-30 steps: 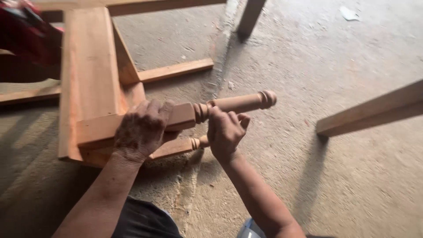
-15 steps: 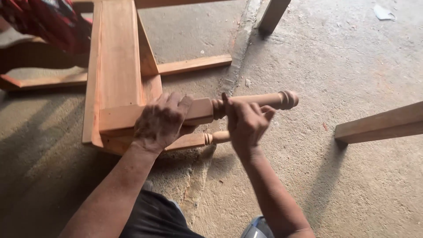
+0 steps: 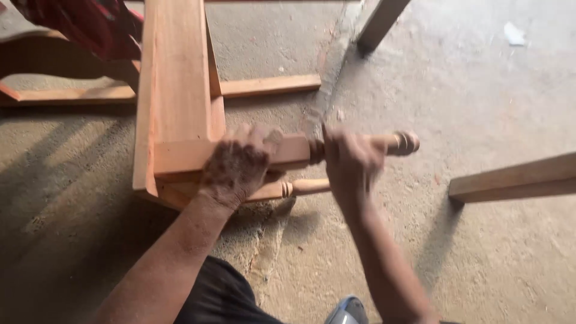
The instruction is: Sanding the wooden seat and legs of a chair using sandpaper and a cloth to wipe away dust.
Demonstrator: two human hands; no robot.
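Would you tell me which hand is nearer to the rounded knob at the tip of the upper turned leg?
Right. The right hand wraps the turned leg just short of its knob; the left hand rests farther back on the square section.

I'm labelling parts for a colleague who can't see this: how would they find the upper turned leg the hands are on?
Start at the wooden furniture frame lying on the concrete floor. Two legs stick out rightward; the left hand and right hand grip the upper leg. It ends in a ringed knob, unlike the thinner lower leg.
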